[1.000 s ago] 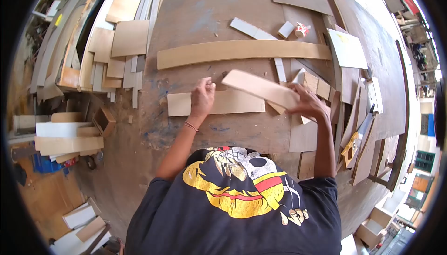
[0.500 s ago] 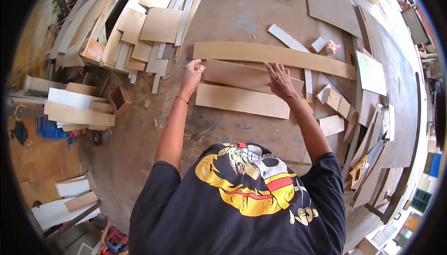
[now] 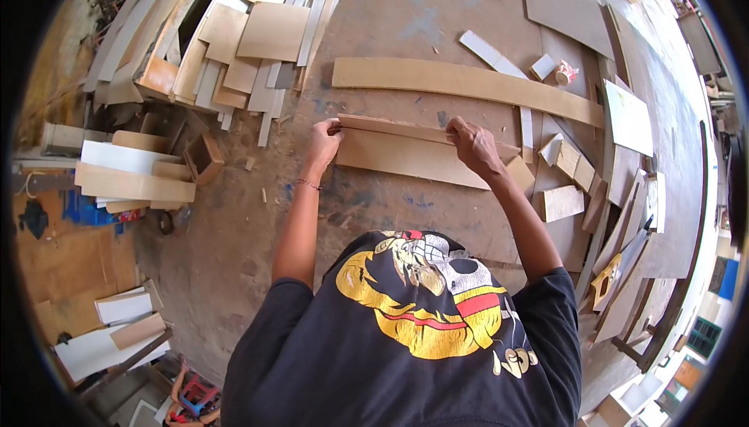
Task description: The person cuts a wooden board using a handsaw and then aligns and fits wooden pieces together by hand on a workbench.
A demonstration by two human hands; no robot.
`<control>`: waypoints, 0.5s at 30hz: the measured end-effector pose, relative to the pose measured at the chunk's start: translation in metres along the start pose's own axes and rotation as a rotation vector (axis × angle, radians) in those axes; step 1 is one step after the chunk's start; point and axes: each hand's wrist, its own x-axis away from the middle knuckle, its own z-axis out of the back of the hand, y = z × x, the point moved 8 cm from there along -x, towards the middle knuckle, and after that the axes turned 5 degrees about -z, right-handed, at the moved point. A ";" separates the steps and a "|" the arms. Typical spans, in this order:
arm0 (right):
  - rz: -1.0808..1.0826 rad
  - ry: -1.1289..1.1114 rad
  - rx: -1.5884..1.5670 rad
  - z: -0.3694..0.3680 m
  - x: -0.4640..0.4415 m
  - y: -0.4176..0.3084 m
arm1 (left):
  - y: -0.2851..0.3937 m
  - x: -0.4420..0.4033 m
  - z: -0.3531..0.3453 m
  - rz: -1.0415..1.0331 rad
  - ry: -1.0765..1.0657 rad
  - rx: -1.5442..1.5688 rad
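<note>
A narrow plywood strip (image 3: pixel 396 128) is tilted up onto its edge, so mostly its thin side faces me. My left hand (image 3: pixel 321 148) pinches its left end between thumb and fingers. Toward the other end, my right hand (image 3: pixel 473 148) has its fingers curled over the upper edge. Just on the near side, a second plywood board (image 3: pixel 406 163) lies flat on the worktable (image 3: pixel 374 224), partly covered by my right hand and forearm. Beyond the held strip rests a longer, slightly curved board (image 3: pixel 460 88).
Stacked wood offcuts (image 3: pixel 273 31) fill the left side. To the right are small wood blocks (image 3: pixel 568 162), a crumpled red-and-white cup (image 3: pixel 566 74), a white sheet (image 3: pixel 628 117) and a yellow-handled saw (image 3: pixel 606 281). A large flat panel (image 3: pixel 566 10) lies at the far right.
The strip that lay flatter between the two boards is now turned up on edge and nearer me. My right hand went from spread fingers on it to a curled grip.
</note>
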 end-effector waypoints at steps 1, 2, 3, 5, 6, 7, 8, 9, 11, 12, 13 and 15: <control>0.033 0.020 -0.012 0.001 0.000 -0.004 | 0.003 0.001 0.000 -0.002 -0.011 0.004; 0.063 0.039 -0.021 0.003 0.001 -0.008 | 0.005 0.001 0.002 0.004 -0.015 -0.071; 0.043 0.043 -0.009 0.002 0.001 -0.008 | 0.005 0.001 0.002 0.008 -0.025 -0.141; 0.000 0.049 0.001 0.001 0.001 -0.006 | 0.009 0.000 0.002 -0.040 0.018 -0.168; -0.023 0.061 0.020 0.003 0.002 -0.006 | 0.006 0.000 0.001 -0.087 0.043 -0.126; -0.065 -0.025 0.061 0.000 0.001 -0.007 | 0.005 -0.001 -0.002 -0.095 0.019 -0.112; -0.104 -0.112 0.096 -0.004 0.001 -0.006 | 0.005 -0.001 0.001 -0.110 0.028 -0.171; -0.118 -0.103 0.103 -0.001 0.005 -0.008 | 0.005 -0.002 0.003 -0.126 0.042 -0.233; -0.033 0.207 0.125 0.026 0.016 -0.022 | 0.006 -0.002 0.003 -0.132 0.061 -0.266; -0.106 0.348 0.067 0.040 0.022 -0.012 | 0.006 -0.002 0.005 -0.128 0.093 -0.306; -0.165 0.588 0.039 0.061 0.034 -0.003 | 0.009 0.000 0.003 -0.128 0.091 -0.302; -0.400 0.893 -0.197 0.084 0.071 0.045 | 0.018 0.003 0.005 -0.101 0.083 -0.329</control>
